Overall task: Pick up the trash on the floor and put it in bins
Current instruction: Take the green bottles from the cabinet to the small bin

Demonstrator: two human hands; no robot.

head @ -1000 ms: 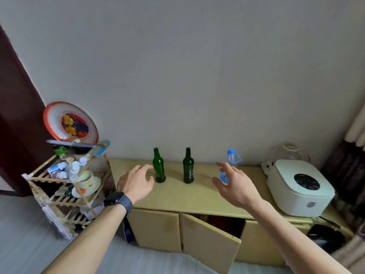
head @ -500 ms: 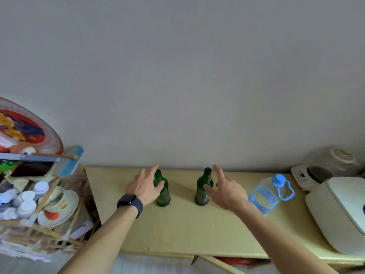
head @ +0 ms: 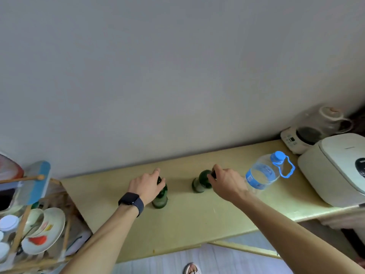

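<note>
Our left hand [head: 146, 184] wraps left bottle [head: 160, 200] at the neck, right hand [head: 227, 183] pinches right bottle [head: 199, 184] at the top. Both bottles upright on counter [head: 197, 224], directly under our hands, axis vertical.

Light soft and diffuse, moderate level; no hard shadows anywhere. Source direction cannot be told.

Grey wall [head: 177, 76] evenly lit, with a dark band where it meets the cabinet top [head: 197, 224].

Left green bottle [head: 160, 198] and right green bottle [head: 199, 183] throw only faint, short shadows.

Dull sheen on rice cooker lid [head: 335, 171]; small highlights on clear water bottle [head: 260, 175].

Whole frame slightly soft. Left hand [head: 145, 184] and right hand [head: 227, 184] a little smeared.

Wooden rack [head: 29, 224] at left edge blurred and stretched. Cabinet's back edge bows: wide-angle distortion.
</note>
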